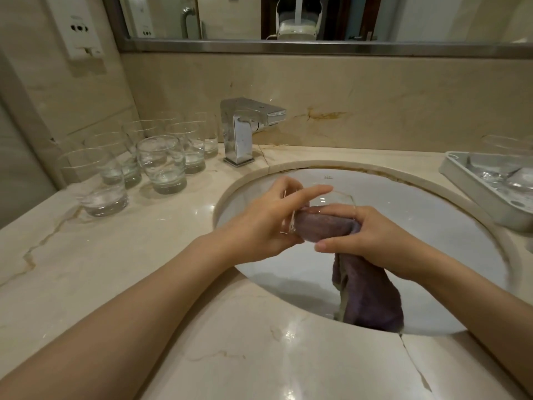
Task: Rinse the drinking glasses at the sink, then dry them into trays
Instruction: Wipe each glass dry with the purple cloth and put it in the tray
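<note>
Over a round white sink (432, 215), the left hand (259, 226) grips a clear glass (326, 203) lying on its side. The right hand (372, 238) clutches a purple cloth (372, 295) pushed into the glass. More glasses (161, 163) stand far left on the table (115, 272); a tray (473, 186) sits right.

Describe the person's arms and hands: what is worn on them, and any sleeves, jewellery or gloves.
Both forearms are bare all the way to the bottom edge of the frame, with no sleeve in view. The left hand and the right hand wear no gloves. No watch or bracelet shows at either wrist, and no ring is visible on the fingers. The nails look short and unpainted.
</note>
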Motion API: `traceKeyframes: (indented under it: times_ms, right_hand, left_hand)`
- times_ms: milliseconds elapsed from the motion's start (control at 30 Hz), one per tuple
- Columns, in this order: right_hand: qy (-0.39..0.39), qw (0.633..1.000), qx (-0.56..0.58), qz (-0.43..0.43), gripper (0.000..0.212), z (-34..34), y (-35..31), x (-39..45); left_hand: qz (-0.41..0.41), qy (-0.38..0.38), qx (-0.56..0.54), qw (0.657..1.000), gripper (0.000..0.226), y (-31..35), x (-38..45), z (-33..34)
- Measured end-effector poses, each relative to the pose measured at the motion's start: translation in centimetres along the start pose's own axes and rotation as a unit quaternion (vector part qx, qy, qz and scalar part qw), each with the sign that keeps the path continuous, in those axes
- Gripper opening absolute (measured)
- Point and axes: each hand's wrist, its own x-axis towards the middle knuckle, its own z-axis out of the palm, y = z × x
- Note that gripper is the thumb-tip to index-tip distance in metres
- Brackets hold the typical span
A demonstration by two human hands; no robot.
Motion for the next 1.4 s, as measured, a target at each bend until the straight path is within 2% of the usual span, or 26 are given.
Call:
traceKeyframes:
  times_ms: [67,100,133,200,233,267,333,433,500,533,567,600,667,767,833,867,900,933,967,1000,1133,1200,1267,1333,1400]
  right_hand:
    - [0.029,0.997,-0.068,-0.038,0.042,0.2,0.2,0.0]
    - [0.042,0.988,-0.134,-0.066,0.043,0.2,0.4,-0.1]
    - [0.046,0.966,-0.230,-0.111,0.043,0.2,0.7,0.0]
    - [0.042,0.887,-0.415,-0.198,0.045,-0.1,1.5,0.1]
    - [0.039,0.861,-0.459,-0.215,0.048,-0.3,1.8,0.1]
    - [0.042,0.857,-0.468,-0.212,0.049,-0.4,1.9,0.2]
    - [0.056,0.875,-0.437,-0.202,0.051,-0.6,1.9,0.1]
    - [0.058,0.924,-0.342,-0.159,0.049,0.0,1.8,0.2]
    - [0.044,0.980,-0.177,-0.084,0.043,0.4,1.4,0.3]
    - [0.021,0.996,-0.078,-0.041,0.041,0.4,1.1,0.3]
    - [-0.007,1.000,-0.001,0.003,0.039,0.3,0.8,0.2]
    - [-0.026,0.999,0.029,0.031,0.037,0.2,0.6,0.2]
    - [-0.023,0.999,0.022,0.037,0.037,0.1,0.3,0.2]
    - [0.031,0.998,-0.047,-0.033,0.041,0.4,0.5,0.1]
    - [0.069,0.971,-0.198,-0.117,0.044,0.4,0.8,0.0]
    - [0.077,0.933,-0.308,-0.171,0.046,0.1,1.0,0.1]
    - [0.084,0.879,-0.411,-0.227,0.049,-0.2,1.4,0.2]
    - [0.089,0.832,-0.478,-0.268,0.051,-0.5,1.7,0.3]
    - [0.092,0.809,-0.506,-0.285,0.052,-0.6,1.9,0.3]
    - [0.091,0.814,-0.499,-0.282,0.052,-0.6,1.9,0.3]
    - [0.068,0.896,-0.391,-0.199,0.049,-0.3,2.0,0.2]
    - [0.045,0.952,-0.281,-0.112,0.045,-0.1,1.5,0.3]
    - [-0.003,0.995,-0.096,-0.013,0.039,-0.1,0.8,0.1]
    - [-0.033,0.998,0.015,0.048,0.033,-0.2,0.4,0.1]
    - [-0.018,0.999,0.010,0.041,0.034,-0.1,0.4,0.1]
  left_hand:
    - [-0.060,-0.011,-0.095,0.994,0.084,0.3,0.2,-0.1]
    - [-0.110,-0.034,-0.175,0.978,0.085,0.6,0.3,-0.5]
    - [-0.161,-0.062,-0.252,0.952,0.086,0.8,0.4,-0.9]
    - [-0.224,-0.106,-0.341,0.907,0.086,0.8,0.4,-1.4]
    - [-0.233,-0.112,-0.354,0.899,0.085,0.8,0.4,-1.5]
    - [-0.234,-0.111,-0.358,0.897,0.085,1.0,0.4,-1.4]
    - [-0.225,-0.101,-0.343,0.906,0.085,1.1,0.4,-1.0]
    - [-0.193,-0.085,-0.274,0.938,0.086,1.0,0.3,-0.5]
    - [-0.138,-0.076,-0.152,0.976,0.087,0.6,0.1,-0.4]
    - [-0.104,-0.075,-0.067,0.989,0.088,0.5,0.0,-0.4]
    - [-0.075,-0.074,0.004,0.994,0.088,0.4,0.0,-0.4]
    - [-0.059,-0.071,0.044,0.995,0.088,0.3,-0.1,-0.3]
    - [-0.046,-0.057,0.050,0.996,0.088,0.4,0.0,-0.2]
    - [-0.069,-0.024,-0.052,0.996,0.088,0.6,0.2,-0.3]
    - [-0.135,-0.027,-0.204,0.969,0.087,1.1,0.5,-0.9]
    - [-0.171,-0.040,-0.283,0.943,0.084,1.3,0.6,-1.2]
    - [-0.202,-0.058,-0.343,0.915,0.082,1.3,0.6,-1.5]
    - [-0.224,-0.077,-0.384,0.893,0.080,1.3,0.6,-1.8]
    - [-0.232,-0.093,-0.405,0.880,0.079,1.2,0.5,-2.0]
    - [-0.233,-0.102,-0.412,0.875,0.078,1.2,0.5,-2.1]
    - [-0.224,-0.102,-0.375,0.894,0.079,1.0,0.5,-1.4]
    - [-0.189,-0.086,-0.297,0.932,0.082,0.9,0.3,-0.8]
    - [-0.112,-0.076,-0.141,0.981,0.085,0.6,0.0,-0.3]
    - [-0.065,-0.068,-0.027,0.995,0.087,0.4,-0.1,0.1]
    - [-0.056,-0.052,-0.021,0.997,0.088,0.4,-0.1,0.2]
